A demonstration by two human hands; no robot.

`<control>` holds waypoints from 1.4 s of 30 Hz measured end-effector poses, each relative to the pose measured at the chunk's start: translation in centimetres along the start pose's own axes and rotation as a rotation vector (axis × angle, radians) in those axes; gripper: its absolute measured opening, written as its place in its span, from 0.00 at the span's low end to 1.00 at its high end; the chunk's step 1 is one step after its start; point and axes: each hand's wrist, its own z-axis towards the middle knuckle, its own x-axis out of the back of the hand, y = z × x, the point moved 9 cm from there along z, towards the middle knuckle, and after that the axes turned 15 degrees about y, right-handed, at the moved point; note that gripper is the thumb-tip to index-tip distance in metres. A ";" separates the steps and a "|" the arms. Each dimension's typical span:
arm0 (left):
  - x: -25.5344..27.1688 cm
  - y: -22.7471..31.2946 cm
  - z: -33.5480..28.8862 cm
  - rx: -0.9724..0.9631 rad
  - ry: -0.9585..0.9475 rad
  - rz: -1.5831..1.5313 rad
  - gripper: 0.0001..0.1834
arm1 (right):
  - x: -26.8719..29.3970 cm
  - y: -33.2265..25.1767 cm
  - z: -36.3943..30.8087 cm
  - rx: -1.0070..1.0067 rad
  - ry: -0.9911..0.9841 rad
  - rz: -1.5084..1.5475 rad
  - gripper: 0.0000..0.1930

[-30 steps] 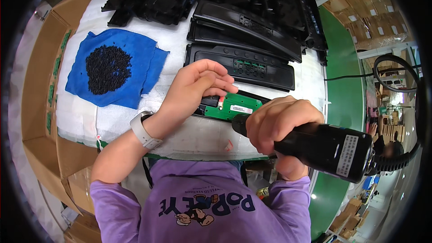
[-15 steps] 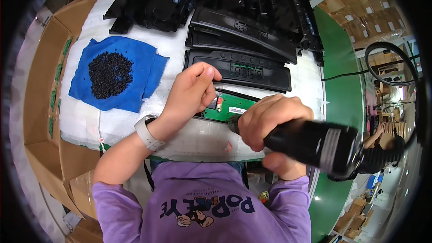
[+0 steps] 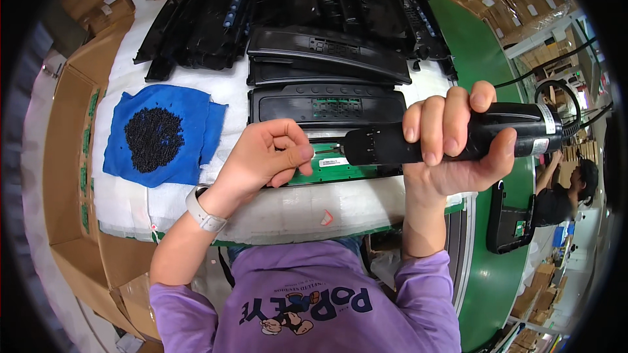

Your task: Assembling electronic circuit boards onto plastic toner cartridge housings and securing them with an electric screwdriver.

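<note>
My right hand (image 3: 451,176) grips a black electric screwdriver (image 3: 383,148), held level above the work with its tip pointing left. My left hand (image 3: 271,153), with a pale watch at the wrist, has thumb and forefinger pinched close to that tip; whatever lies between them is too small to make out. Beneath both hands, a green circuit board (image 3: 337,173) sits in a long black housing, partly covered by the screwdriver and my fingers. To the left, a blue cloth (image 3: 203,117) carries a heap of tiny black screws (image 3: 154,140).
Black display panels (image 3: 327,106) lie just beyond the board, with several more black housings (image 3: 288,10) stacked behind. A cardboard box (image 3: 62,216) stands along the left side. On the right are a green surface (image 3: 481,222), a black frame (image 3: 504,229) and another person (image 3: 566,186).
My right hand has turned the screwdriver from slanting over the board to level, its tip now near my left fingertips. My left hand stays pinched. The whole view has shifted slightly.
</note>
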 end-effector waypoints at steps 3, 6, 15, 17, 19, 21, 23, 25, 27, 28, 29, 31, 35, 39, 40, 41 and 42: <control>0.2 0.0 -0.2 -0.046 -0.007 0.007 0.04 | 0.0 0.3 -0.3 0.009 0.005 -0.008 0.22; 0.2 0.1 -0.2 -0.065 0.025 0.029 0.05 | -0.2 0.3 -0.4 0.007 -0.040 -0.010 0.21; 0.3 0.3 -0.2 -0.087 0.072 0.093 0.04 | 0.4 0.7 -0.5 0.000 0.015 0.004 0.21; 0.4 0.4 -0.2 -0.104 0.070 0.108 0.04 | 0.7 1.1 -0.4 -0.019 0.048 0.024 0.22; 0.4 0.5 -0.3 -0.121 0.063 0.124 0.03 | 0.9 1.3 -0.4 -0.029 0.078 0.029 0.21; 0.3 0.4 -0.2 -0.111 0.077 0.151 0.03 | 0.7 1.3 -0.4 -0.028 0.054 0.019 0.21; 0.3 0.1 -0.1 -0.099 0.066 0.135 0.04 | 0.5 1.5 -0.6 -0.030 0.031 0.011 0.21; 0.2 -0.1 -0.2 -0.088 0.057 0.118 0.04 | 0.2 1.5 -0.8 -0.010 0.018 0.004 0.21; 0.2 0.0 -0.3 -0.099 0.046 0.129 0.06 | 0.3 1.6 -0.6 -0.027 0.034 0.022 0.20; 0.1 -0.2 -0.3 -0.098 0.045 0.130 0.06 | 0.4 1.6 -0.5 -0.040 0.048 0.038 0.20; 0.0 -0.2 -0.2 -0.138 0.045 0.135 0.06 | 0.5 1.5 -0.4 -0.040 0.049 0.037 0.20; -0.2 0.0 -0.3 -0.176 0.044 0.140 0.06 | 1.1 2.0 -0.1 -0.092 0.091 0.044 0.20; 1.1 0.8 0.3 -0.243 0.122 0.056 0.08 | 0.4 3.6 -0.9 -0.182 0.004 -0.109 0.19; 1.8 0.4 1.0 -0.245 0.144 -0.099 0.10 | 0.4 5.1 -2.1 -0.263 0.034 -0.267 0.17; 1.8 0.2 1.1 -0.253 0.148 -0.092 0.10 | 0.5 5.4 -2.1 -0.270 0.046 -0.277 0.15; 1.6 0.3 0.9 -0.252 0.151 -0.093 0.10 | 0.5 5.5 -2.1 -0.272 0.045 -0.276 0.15; 1.5 0.3 0.7 -0.234 0.155 -0.115 0.11 | 0.2 5.5 -2.1 -0.244 0.005 -0.364 0.18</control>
